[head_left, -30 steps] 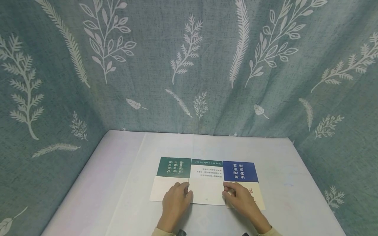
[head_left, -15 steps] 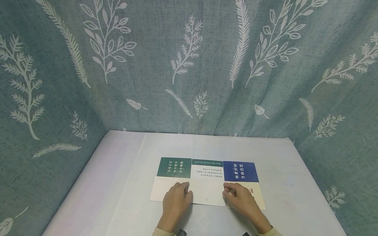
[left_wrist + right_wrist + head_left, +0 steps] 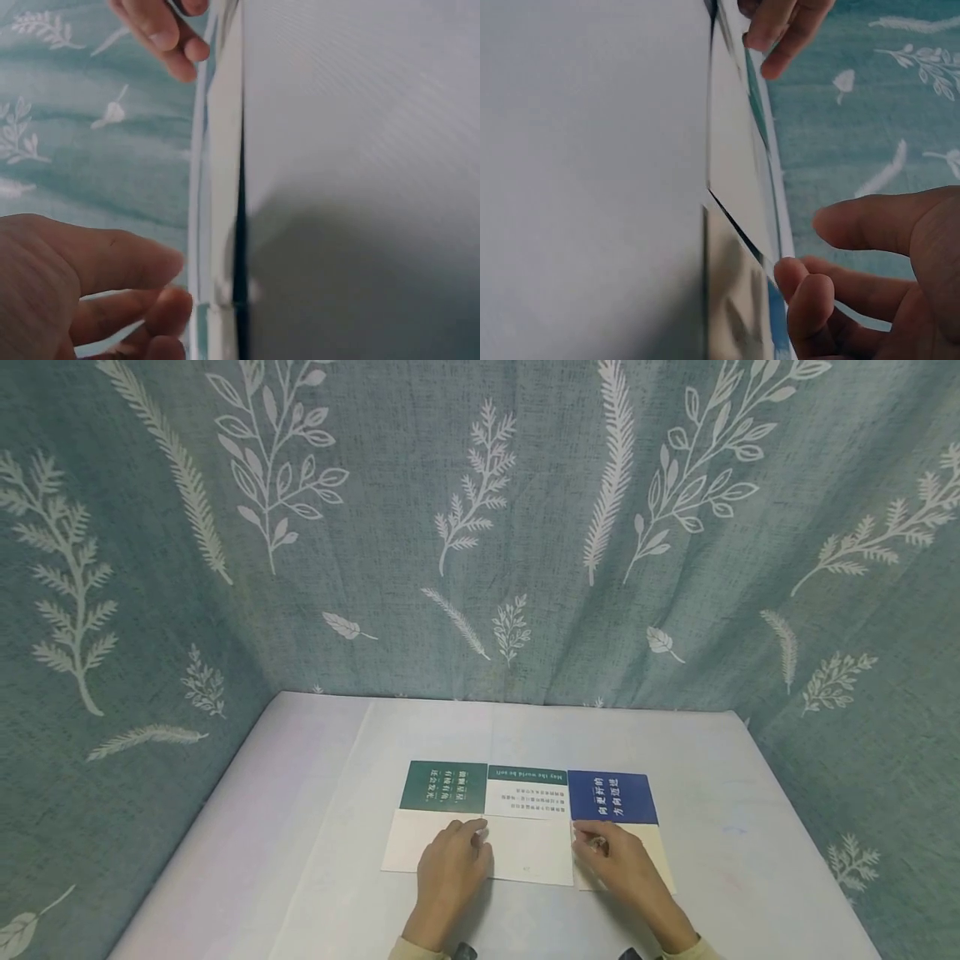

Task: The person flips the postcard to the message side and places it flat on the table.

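Six flat, thin cards lie edge to edge in two rows. Behind are a green card (image 3: 443, 787), a white card with a green band (image 3: 527, 796) and a dark blue card (image 3: 613, 797). In front lie a left cream card (image 3: 405, 842), a middle cream card (image 3: 527, 849) and a right cream card (image 3: 656, 852). My left hand (image 3: 452, 870) is over the seam between the left and middle ones, fingers loosely bent. Near the opposite seam is my right hand (image 3: 621, 864), its thumb and forefinger apart in the right wrist view. Neither hand pinches anything.
A white-covered table (image 3: 322, 793) carries the cards. Behind it and along both sides hangs a blue-green curtain (image 3: 390, 560) with white leaf prints. Beige sleeves (image 3: 411, 950) show at the bottom edge.
My right hand has shifted slightly rightward, off the middle cream card's right edge, and now covers the red lettering. My left hand barely moves. The cards keep their layout.
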Demonstrator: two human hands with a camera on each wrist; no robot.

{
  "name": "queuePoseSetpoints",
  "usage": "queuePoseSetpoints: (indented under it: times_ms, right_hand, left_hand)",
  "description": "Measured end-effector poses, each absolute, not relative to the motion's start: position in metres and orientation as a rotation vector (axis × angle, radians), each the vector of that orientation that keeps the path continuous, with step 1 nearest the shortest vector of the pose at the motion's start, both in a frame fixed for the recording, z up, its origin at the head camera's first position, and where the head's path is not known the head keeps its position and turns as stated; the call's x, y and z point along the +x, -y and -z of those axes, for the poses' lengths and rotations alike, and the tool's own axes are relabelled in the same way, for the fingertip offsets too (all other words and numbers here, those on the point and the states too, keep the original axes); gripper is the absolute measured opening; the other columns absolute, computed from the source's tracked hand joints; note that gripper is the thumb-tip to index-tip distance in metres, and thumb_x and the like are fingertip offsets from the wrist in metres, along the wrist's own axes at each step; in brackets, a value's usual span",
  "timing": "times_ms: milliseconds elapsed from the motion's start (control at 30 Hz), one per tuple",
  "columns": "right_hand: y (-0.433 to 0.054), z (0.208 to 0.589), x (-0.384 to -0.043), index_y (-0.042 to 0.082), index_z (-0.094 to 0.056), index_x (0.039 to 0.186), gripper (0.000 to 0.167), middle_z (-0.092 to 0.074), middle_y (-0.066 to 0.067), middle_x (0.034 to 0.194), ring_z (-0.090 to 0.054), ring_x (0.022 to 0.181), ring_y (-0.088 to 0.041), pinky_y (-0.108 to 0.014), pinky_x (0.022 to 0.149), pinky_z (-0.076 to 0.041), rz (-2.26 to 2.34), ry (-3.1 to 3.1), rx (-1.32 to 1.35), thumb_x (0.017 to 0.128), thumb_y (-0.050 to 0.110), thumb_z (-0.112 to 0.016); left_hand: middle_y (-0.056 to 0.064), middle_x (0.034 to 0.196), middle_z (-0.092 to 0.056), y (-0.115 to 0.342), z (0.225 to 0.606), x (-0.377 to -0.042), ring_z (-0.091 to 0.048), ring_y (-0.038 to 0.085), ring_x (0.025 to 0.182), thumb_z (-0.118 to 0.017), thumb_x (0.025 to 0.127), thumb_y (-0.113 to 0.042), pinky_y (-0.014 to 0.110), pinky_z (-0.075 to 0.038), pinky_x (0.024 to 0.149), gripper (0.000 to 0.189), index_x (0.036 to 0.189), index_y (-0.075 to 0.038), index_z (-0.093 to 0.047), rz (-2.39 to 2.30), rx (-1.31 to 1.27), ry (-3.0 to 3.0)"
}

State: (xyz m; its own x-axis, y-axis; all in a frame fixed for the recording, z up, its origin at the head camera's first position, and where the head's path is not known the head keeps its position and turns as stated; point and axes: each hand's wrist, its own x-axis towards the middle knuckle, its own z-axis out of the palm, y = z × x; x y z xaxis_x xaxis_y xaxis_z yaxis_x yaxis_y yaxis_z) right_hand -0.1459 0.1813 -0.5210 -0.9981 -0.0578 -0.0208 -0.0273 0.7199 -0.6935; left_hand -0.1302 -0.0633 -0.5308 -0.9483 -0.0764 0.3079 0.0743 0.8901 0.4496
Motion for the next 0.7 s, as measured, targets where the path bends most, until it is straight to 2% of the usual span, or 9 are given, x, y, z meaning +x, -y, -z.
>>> queuePoseSetpoints:
  times_ms: [67, 300, 567, 700]
  right_hand:
    - [-0.187, 0.517, -0.146, 0.011, -0.072, 0.122, 0.031, -0.07, 0.002, 0.1, -0.057, 0.076, -0.011, -0.03, 0.068, -0.048, 1.213, -2.853, -0.034, 0.092, 0.018, -0.071]
    - [-0.219, 0.504, -0.147, 0.012, -0.066, 0.132, 0.038, -0.07, -0.004, 0.114, -0.059, 0.076, -0.012, -0.027, 0.06, -0.048, 1.262, -2.882, 0.036, 0.096, 0.021, -0.069]
    - [-0.265, 0.499, -0.144, 0.004, -0.057, 0.14, 0.049, -0.066, -0.016, 0.125, -0.065, 0.091, -0.022, -0.032, 0.066, -0.048, 1.114, -2.925, 0.188, 0.097, 0.027, -0.067]
    - [-0.28, 0.499, -0.143, 0.001, -0.053, 0.142, 0.054, -0.063, -0.021, 0.127, -0.067, 0.093, -0.025, -0.032, 0.064, -0.049, 1.082, -2.888, 0.226, 0.097, 0.029, -0.066]
  left_hand:
    - [-0.002, 0.079, -0.068, 0.059, 0.529, -0.131, -0.057, 0.008, 0.064, -0.077, 0.08, -0.013, 0.025, -0.046, 0.056, 0.026, 0.106, -0.012, -0.077, 0.66, -0.039, 2.698]
    - [-0.005, 0.081, -0.07, 0.041, 0.524, -0.136, -0.059, 0.007, 0.067, -0.078, 0.082, -0.017, 0.024, -0.047, 0.059, 0.024, 0.106, -0.014, -0.077, 0.722, -0.153, 2.686]
    - [-0.007, 0.079, -0.068, -0.002, 0.527, -0.136, -0.057, 0.006, 0.065, -0.079, 0.08, -0.019, 0.019, -0.04, 0.056, 0.023, 0.102, -0.014, -0.079, 0.65, -0.419, 2.622]
    - [-0.006, 0.078, -0.067, -0.02, 0.531, -0.136, -0.052, 0.006, 0.061, -0.081, 0.077, -0.022, 0.019, -0.035, 0.053, 0.025, 0.101, -0.015, -0.079, 0.586, -0.51, 2.64]
